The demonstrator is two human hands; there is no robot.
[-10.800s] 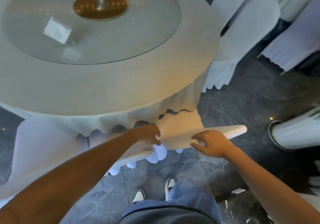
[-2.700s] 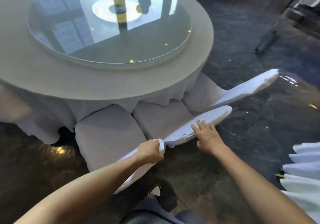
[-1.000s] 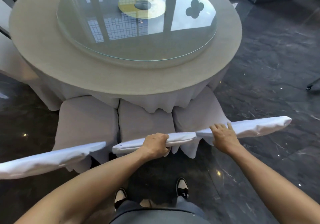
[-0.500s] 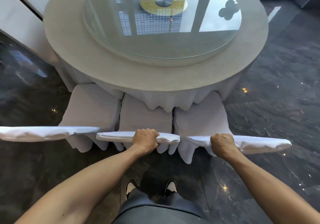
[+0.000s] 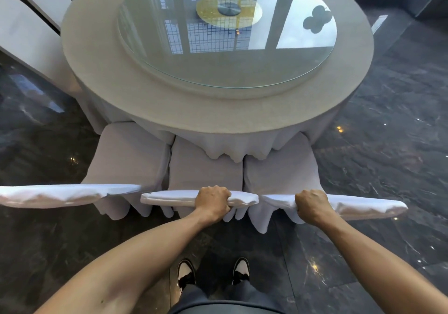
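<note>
Three white-covered chairs stand side by side, pushed under a round table [image 5: 101, 88] with a pale cloth. My left hand [image 5: 212, 202] grips the top of the middle chair's back [image 5: 169, 197]. My right hand [image 5: 311, 205] grips the top of the right chair's back [image 5: 368, 208]. The left chair's back [image 5: 60, 193] is untouched. The three seats, such as the middle seat [image 5: 206, 168], reach in under the hanging tablecloth. My two shoes show on the floor below the hands.
A glass turntable [image 5: 228, 71] with a gold centre [image 5: 229, 10] lies on the table. More white-covered chairs [image 5: 26, 34] stand at the far left. Dark glossy marble floor [image 5: 378, 163] surrounds the table, open to the right.
My view has come square behind the chairs. My right hand, flat on the right chair's back one second ago, now curls round it. The chair backs now line up in a row.
</note>
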